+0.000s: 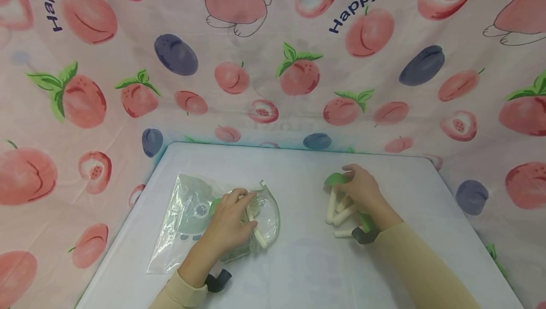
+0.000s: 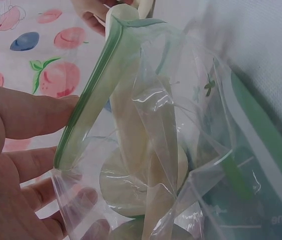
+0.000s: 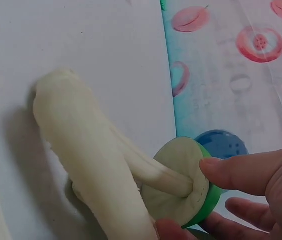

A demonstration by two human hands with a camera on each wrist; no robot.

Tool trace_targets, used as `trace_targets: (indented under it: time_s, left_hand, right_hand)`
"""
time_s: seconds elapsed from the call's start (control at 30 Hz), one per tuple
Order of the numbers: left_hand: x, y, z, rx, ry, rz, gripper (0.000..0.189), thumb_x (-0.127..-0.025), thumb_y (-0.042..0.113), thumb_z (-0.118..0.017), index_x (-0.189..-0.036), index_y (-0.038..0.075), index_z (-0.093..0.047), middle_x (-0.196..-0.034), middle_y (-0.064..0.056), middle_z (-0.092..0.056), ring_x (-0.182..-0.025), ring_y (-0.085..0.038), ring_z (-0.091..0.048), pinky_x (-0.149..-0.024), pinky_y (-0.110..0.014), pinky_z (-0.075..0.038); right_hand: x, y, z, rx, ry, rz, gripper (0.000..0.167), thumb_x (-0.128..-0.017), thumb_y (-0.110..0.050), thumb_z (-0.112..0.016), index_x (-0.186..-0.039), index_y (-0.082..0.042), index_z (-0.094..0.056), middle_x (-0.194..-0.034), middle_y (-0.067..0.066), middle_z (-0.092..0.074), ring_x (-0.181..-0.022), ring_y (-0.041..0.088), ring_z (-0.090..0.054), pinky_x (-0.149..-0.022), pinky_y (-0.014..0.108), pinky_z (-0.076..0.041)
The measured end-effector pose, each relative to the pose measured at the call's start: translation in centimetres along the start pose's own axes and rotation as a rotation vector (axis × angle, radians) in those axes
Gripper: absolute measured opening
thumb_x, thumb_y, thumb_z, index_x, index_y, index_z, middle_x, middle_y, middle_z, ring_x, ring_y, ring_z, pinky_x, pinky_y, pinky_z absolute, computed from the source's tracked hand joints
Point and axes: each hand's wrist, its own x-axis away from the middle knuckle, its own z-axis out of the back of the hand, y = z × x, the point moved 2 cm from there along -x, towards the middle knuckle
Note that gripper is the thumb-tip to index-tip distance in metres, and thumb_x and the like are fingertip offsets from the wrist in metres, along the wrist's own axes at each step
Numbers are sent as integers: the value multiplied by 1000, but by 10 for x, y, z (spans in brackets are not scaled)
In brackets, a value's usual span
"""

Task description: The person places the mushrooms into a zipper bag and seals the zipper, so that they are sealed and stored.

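My left hand (image 1: 230, 221) is over a clear plastic zip bag (image 1: 164, 252) at the left of the table. In the left wrist view its thumb and fingers pinch the bag's green zip edge (image 2: 88, 105), and the bag's mouth gapes. Mushroom-shaped pieces with cream stems (image 2: 130, 135) and round caps are inside, one stem poking out at the mouth. My right hand (image 1: 362, 193) grips a mushroom-shaped piece by its green cap (image 3: 211, 205), thumb on the rim. Its stem points towards me, close to other cream stems (image 1: 344, 215).
Another green-capped piece (image 1: 342, 234) lies below the right hand, partly hidden by a black wrist strap (image 1: 364, 234). The white table (image 1: 303, 204) ends at a fruit-print cloth (image 1: 273, 77) behind and at both sides.
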Motion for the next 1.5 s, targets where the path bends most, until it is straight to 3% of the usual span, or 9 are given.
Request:
trace_targets:
  time_s: [0.3,0.47,0.6,0.8,0.97,1.2,1.5]
  left_hand:
    - [1,0,1,-9,1,-5,71,-85,18,-88,-151,17,-62,-146,-3,-57,-135,-31,-55,-112,-54,-49]
    - [1,0,0,-7,-3,3,71,-86,19,-88,-152,18,-61,-147,-3,-57,-135,-31,-55,-112,-54,-50]
    - [2,1,0,-6,-7,12,71,-86,19,-88,-152,18,-61,-149,-3,-57,-136,-32,-54,-112,-54,-50]
    - [2,0,0,-7,4,3,70,-86,19,-88,-151,17,-61,-148,-3,-57,-137,-31,-54,-112,-53,-50]
    - [2,0,-1,-12,9,-8,70,-86,18,-88,-151,17,-61,-148,-4,-57,-137,-32,-55,-112,-54,-50]
    - [1,-1,-1,-20,19,-16,71,-86,20,-88,-151,17,-61,-147,-5,-57,-136,-33,-54,-112,-54,-50]
    - [2,0,0,-6,3,0,71,-86,19,-88,-152,18,-61,-148,-2,-57,-137,-31,-54,-113,-53,-49]
  right_hand:
    - [3,0,1,-119,-36,16,83,-90,-21,-85,-161,-9,-43,-157,23,-56,-145,45,-52,-121,63,-41]
    - [4,-2,-1,-228,-66,-4,84,-88,-14,-85,-161,-9,-42,-157,23,-54,-123,41,-64,-97,51,-60]
    - [4,-5,-3,-307,-96,-26,85,-88,-10,-85,-161,-9,-41,-159,24,-51,-107,37,-67,-79,45,-65]
    - [6,-8,-2,-305,-110,-31,84,-90,-12,-84,-162,-12,-41,-162,21,-50,-114,36,-67,-84,46,-66]
    - [8,-12,-2,-308,-97,-5,80,-91,-11,-82,-161,-10,-43,-161,23,-51,-107,35,-73,-83,45,-67]
    - [10,-19,-5,-386,-111,-4,76,-93,-6,-76,-161,-8,-42,-161,26,-49,-125,40,-65,-88,51,-66]
    - [11,-24,-12,-364,-93,9,74,-92,-9,-80,-158,-9,-47,-156,25,-56,-101,32,-78,-77,43,-68]
